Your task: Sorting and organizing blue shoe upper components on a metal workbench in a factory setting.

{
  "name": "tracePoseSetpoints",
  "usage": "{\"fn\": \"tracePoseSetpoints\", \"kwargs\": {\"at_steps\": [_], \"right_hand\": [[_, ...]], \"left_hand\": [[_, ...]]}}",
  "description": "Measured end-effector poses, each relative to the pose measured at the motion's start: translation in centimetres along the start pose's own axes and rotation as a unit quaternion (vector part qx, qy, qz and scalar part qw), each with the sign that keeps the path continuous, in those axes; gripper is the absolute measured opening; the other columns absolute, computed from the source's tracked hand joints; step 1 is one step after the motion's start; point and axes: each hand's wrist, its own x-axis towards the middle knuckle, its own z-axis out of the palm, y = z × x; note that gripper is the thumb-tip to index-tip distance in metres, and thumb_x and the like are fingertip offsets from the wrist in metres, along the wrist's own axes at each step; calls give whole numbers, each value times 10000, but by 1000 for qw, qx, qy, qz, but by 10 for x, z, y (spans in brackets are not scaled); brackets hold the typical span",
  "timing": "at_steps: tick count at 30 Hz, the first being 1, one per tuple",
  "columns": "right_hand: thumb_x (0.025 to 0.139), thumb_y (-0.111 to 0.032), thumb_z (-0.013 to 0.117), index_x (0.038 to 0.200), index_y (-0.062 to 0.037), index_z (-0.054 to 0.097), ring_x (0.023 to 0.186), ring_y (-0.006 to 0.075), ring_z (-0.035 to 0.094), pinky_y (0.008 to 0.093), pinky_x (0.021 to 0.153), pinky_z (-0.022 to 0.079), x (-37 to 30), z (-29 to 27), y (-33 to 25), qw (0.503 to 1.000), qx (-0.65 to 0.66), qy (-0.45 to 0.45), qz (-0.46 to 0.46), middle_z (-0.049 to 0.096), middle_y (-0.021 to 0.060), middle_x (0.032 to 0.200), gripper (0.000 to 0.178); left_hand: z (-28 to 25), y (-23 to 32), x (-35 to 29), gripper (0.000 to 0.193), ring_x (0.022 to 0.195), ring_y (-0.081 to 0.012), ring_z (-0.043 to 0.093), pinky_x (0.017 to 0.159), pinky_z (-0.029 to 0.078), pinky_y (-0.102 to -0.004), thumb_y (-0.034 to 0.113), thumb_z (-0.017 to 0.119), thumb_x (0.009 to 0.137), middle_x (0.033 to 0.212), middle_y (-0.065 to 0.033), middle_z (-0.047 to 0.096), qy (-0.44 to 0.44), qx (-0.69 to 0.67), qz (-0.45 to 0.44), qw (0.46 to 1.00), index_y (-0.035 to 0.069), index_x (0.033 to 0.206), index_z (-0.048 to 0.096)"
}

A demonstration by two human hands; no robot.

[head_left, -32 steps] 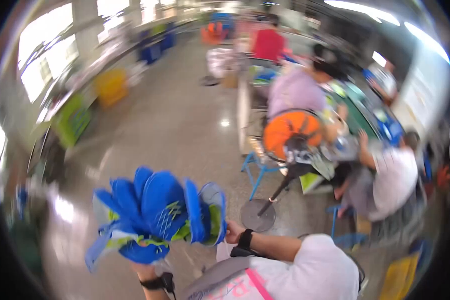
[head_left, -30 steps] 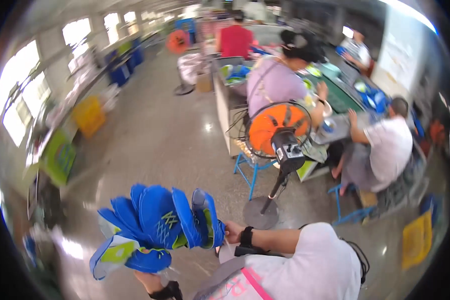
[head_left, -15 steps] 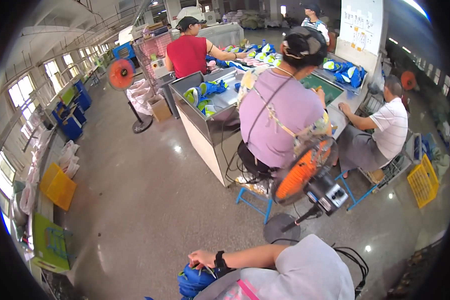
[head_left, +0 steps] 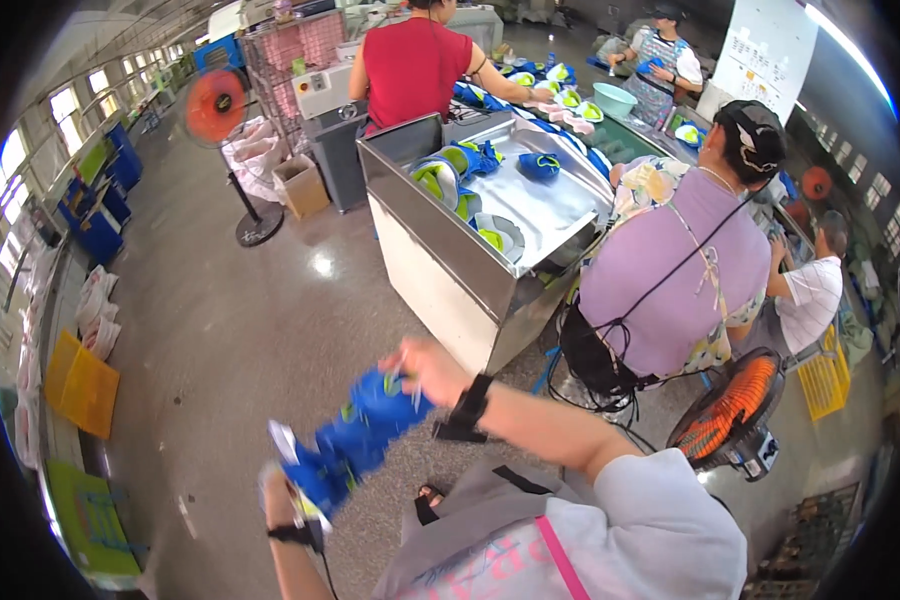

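A bundle of blue pieces with bits of lime green and white, looking like shoe uppers [head_left: 355, 430], stretches between my two hands in front of my apron. My right hand [head_left: 428, 370] is closed on its upper right end, and a black strap is round that wrist. At the lower left end my left hand [head_left: 278, 492] grips the bundle, its fingers partly hidden and blurred. Beyond them stands a metal-lined tray table [head_left: 440, 300]. More blue and lime uppers [head_left: 450, 180] lie piled at its left side, and a single blue one [head_left: 538, 165] lies apart.
A person in a lilac top [head_left: 670, 270] sits right of the tray table, with cables behind. An orange fan [head_left: 730, 410] stands close on my right; another fan [head_left: 217, 105] stands far left. A person in red [head_left: 415, 70] works at the conveyor. Yellow crate [head_left: 82, 385] at left.
My view has moved nearer to the tray table. The bundle has risen from the lower edge and swung out in front of me; my left hand has come into view on it.
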Motion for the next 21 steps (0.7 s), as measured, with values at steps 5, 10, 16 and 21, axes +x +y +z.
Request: {"fn": "tracePoseSetpoints", "kwargs": {"at_steps": [5, 10, 16, 21], "right_hand": [[865, -192, 505, 798, -47, 543, 945, 222, 571, 349, 777, 444, 18, -40, -200, 876, -86, 79, -467, 616, 125, 888, 164], [886, -251, 490, 910, -80, 564, 1032, 178, 513, 423, 864, 418, 37, -133, -284, 827, 2, 202, -525, 590, 68, 1015, 188], [866, -264, 530, 898, -93, 590, 753, 68, 455, 240, 630, 379, 172, -216, -289, 881, -23, 323, -345, 546, -20, 820, 183], [882, -305, 506, 927, -116, 559, 881, 98, 520, 302, 701, 413, 178, -261, -300, 903, -99, 358, -217, 580, -10, 991, 201]], "left_hand": [[186, 223, 158, 175, 633, -82, 464, 547, 374, -243, 187, 466, 883, 697, 3, 501, -40, 222, 301, 927, 38, 842, 547], [407, 309, 252, 212, 773, -174, 559, 714, 427, -307, 154, 494, 865, 855, -98, 601, -93, 355, 519, 772, -39, 919, 562], [597, 260, 415, 179, 661, -166, 553, 575, 472, -293, 194, 420, 909, 778, -67, 551, -279, 204, 244, 906, 46, 952, 511], [709, 220, 452, 189, 634, -173, 537, 532, 487, -301, 238, 395, 915, 841, -69, 532, -350, 125, 104, 923, 78, 971, 479]]}}
